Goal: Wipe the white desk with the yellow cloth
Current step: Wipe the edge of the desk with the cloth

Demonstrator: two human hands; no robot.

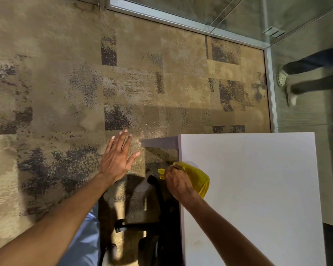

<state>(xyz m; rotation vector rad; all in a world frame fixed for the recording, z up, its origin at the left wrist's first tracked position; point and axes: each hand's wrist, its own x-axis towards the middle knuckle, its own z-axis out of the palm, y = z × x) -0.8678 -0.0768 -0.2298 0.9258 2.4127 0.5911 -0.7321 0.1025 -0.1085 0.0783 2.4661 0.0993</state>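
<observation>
- Step: you're at the start/edge pass of the wipe. R hand (178,182) has the cloth (197,179) bunched in a closed grip, pressed at the table's (258,189) left edge, near the far-left corner.
- Cloth loc: mostly on the tabletop just inside the edge, one small corner sticking out past the edge over the floor.
- L hand (117,158) is free: flat, fingers spread, palm down, hovering over the carpet (56,83), well clear of table. Holding nothing.
- Next move, my read: sweep R hand rightward across the top w/ steady downward pressure, overlapping passes far edge to near edge. Most of the surface lies to the right of the cloth.
- Flatten the cloth first imo, it's wadded, so contact patch is small.
- L hand could brace on the table edge; optional.
- Materials: tabletop is smooth, matte, white/pale grey, rectangular, square corners, thick slab edge. Should wipe easy, low friction.
- Cloth: thin, soft, bright yellow, crumpled, looks limp.
- Carpet: tan w/ dark mottled block pattern, short pile.
- Black chair base (142,225) sits under the table's left edge by your legs, watch footing.
- Glass partition (238,16) w/ metal frame at far side; another person's legs (315,73) beyond it, not in your way.
</observation>
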